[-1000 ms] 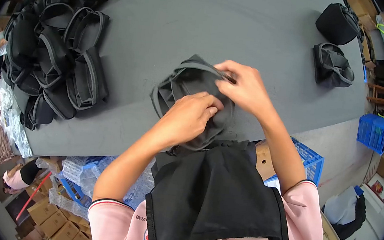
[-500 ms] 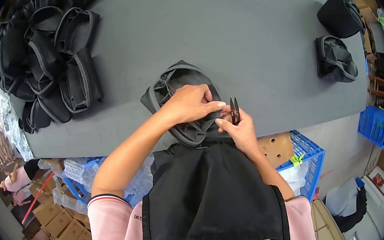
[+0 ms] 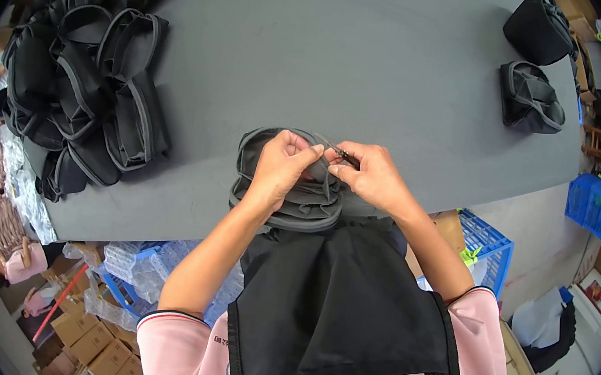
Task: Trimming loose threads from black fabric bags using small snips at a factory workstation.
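Note:
A black fabric pouch (image 3: 304, 216) with grey-edged binding lies open at the table's near edge, close to my apron. My left hand (image 3: 279, 170) is closed in a pinch over its opening, gripping part of the pouch's fabric near the right rim. Thread snips (image 3: 347, 156) sit in my right hand (image 3: 376, 177), their blades pointing left toward my left fingertips. Both hands nearly meet above the pouch. Whether a loose thread lies between the fingertips is too small to tell.
A heap of similar black pouches (image 3: 83, 81) covers the table's left side. Two more, one closed (image 3: 537, 31) and one open (image 3: 532, 97), stand at the far right of the grey table (image 3: 330, 57). Below the front edge are a blue crate (image 3: 490, 246) and bubble wrap (image 3: 132, 268).
The pouch has turned and shifted slightly down. My right hand has moved up and left, and the snips have swung from pointing away to pointing left, toward my left fingers.

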A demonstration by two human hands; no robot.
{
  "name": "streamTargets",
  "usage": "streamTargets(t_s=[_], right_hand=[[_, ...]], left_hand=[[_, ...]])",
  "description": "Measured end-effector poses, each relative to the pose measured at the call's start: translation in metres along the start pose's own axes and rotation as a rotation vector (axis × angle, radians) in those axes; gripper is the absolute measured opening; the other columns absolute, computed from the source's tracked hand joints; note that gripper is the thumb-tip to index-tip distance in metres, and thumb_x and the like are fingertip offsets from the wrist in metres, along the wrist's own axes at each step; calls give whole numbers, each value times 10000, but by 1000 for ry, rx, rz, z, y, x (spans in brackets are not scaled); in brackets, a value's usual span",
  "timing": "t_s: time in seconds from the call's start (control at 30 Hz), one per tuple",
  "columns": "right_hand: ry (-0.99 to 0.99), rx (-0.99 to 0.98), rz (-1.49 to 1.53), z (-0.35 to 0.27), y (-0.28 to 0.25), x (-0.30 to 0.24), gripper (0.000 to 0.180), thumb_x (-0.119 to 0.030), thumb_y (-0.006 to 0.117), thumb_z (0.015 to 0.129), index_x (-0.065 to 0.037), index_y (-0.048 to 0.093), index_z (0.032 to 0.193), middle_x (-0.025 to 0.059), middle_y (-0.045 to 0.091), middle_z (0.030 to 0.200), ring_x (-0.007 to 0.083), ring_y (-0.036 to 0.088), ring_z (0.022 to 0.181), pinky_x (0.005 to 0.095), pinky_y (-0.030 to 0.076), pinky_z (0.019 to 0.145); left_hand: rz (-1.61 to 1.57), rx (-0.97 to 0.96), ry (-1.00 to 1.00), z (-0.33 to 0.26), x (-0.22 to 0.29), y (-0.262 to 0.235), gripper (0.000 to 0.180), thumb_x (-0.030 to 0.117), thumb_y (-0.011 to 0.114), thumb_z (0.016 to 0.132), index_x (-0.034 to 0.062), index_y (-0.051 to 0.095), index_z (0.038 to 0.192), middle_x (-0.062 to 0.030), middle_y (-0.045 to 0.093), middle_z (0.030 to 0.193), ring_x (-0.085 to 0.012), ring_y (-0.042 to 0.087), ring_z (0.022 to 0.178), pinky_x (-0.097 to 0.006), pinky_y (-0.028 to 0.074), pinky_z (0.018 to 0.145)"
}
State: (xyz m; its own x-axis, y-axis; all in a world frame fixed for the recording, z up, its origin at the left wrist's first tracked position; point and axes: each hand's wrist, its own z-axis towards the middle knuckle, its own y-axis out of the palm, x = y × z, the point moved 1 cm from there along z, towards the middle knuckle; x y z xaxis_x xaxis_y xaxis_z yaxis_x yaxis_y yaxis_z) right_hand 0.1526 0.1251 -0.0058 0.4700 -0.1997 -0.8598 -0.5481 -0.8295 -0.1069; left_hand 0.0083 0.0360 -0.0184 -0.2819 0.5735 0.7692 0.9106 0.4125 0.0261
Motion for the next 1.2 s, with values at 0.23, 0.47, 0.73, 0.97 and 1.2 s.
streamTargets(t_s=[0.23, 0.47, 0.73, 0.97, 1.2], right_hand=[[71, 94, 176, -2, 8, 16, 242, -99, 610, 806, -10, 588, 1030, 52, 607, 766, 101, 525, 599, 290, 450, 600], [-73, 329, -12, -26, 14, 44, 277, -170, 628, 818, -49, 538, 1050, 63, 593, 886, 132, 560, 685, 296, 461, 646], [-265, 275, -115, -20, 5, 46, 239, -180, 641, 794, -54, 586, 989, 81, 626, 906, 212, 619, 753, 300, 473, 655], [-232, 158, -147, -3, -2, 51, 228, -184, 628, 788, -65, 615, 982, 78, 653, 864, 211, 607, 697, 308, 468, 622], [-372, 119, -218, 7, -6, 50, 216, -179, 623, 784, -91, 637, 980, 56, 634, 801, 203, 588, 659, 319, 453, 594]], left_hand=[[16, 77, -90, 2, -11, 0, 325, 325, 657, 829, 48, 488, 807, -23, 541, 651, -88, 511, 534, -228, 462, 498], [102, 74, -202, 4, -15, -5, 439, 462, 630, 823, 54, 492, 742, -79, 574, 628, -126, 577, 513, -221, 439, 447], [84, 97, -136, 13, -25, -5, 366, 381, 670, 818, 96, 467, 708, -57, 589, 622, -93, 556, 492, -183, 391, 462], [75, 82, -128, 13, -25, -6, 355, 359, 669, 824, 96, 464, 702, -53, 589, 618, -89, 555, 495, -187, 397, 464], [52, 80, -121, 13, -25, -6, 352, 354, 654, 836, 89, 468, 699, -58, 590, 626, -87, 543, 491, -190, 396, 463]])
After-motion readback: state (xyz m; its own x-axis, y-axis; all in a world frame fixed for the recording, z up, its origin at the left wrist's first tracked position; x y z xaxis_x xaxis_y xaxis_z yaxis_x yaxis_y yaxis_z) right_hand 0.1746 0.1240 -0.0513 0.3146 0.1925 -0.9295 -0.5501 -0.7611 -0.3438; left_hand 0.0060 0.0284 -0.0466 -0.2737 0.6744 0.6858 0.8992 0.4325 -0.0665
